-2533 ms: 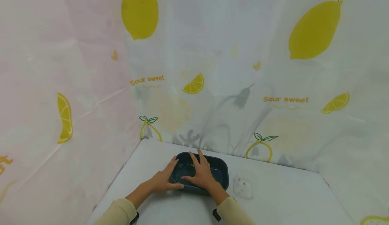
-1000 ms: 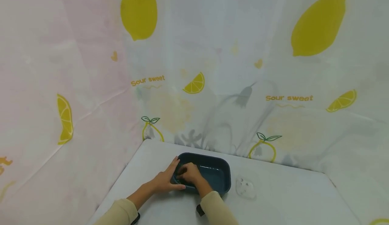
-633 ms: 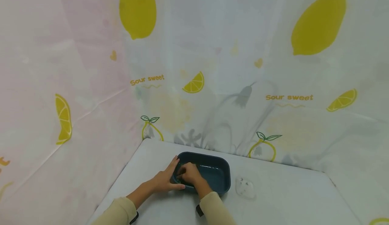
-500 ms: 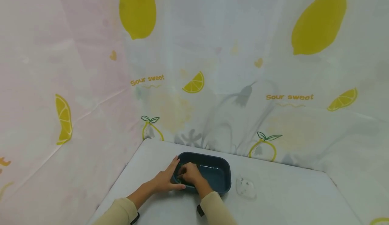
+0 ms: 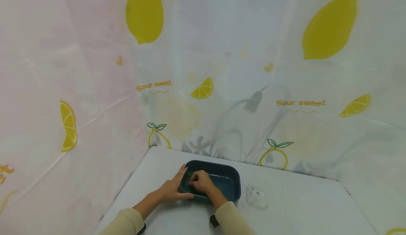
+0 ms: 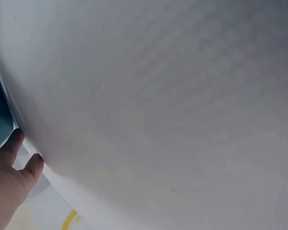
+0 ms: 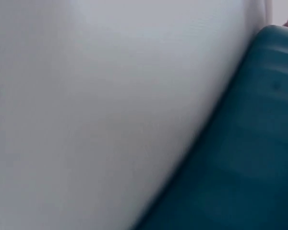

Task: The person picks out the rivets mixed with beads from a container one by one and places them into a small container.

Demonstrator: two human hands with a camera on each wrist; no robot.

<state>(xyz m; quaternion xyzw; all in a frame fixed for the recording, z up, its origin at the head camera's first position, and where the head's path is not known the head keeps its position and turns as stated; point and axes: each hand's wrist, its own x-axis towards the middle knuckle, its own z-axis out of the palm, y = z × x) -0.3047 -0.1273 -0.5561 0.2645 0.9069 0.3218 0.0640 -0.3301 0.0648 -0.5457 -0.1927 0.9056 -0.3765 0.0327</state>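
A dark teal rectangular dish (image 5: pixel 223 184) sits on the white table, and its outer wall (image 7: pixel 240 158) fills the right side of the right wrist view. My left hand (image 5: pixel 169 190) rests against the dish's left end, fingers straight along the rim and thumb stretched along the front side. In the left wrist view, fingertips of the left hand (image 6: pixel 12 177) lie right at the dish's edge. My right hand (image 5: pixel 203 183) reaches inside the dish's left half with fingers bent downward. Small green and yellow bits (image 5: pixel 190 174) show beside its fingers. I cannot tell whether the right fingertips pinch anything.
A clear, flat, roundish-square piece with small dark marks (image 5: pixel 256 197) lies on the table just right of the dish. White table surface (image 5: pixel 304 206) extends to the right. Behind stands a curtain-like cloth (image 5: pixel 234 69) printed with lemons.
My right hand was spread over the dish earlier, then bunched its fingers in the left end. Since half a second ago it has shifted slightly right. The left hand stays at the left end.
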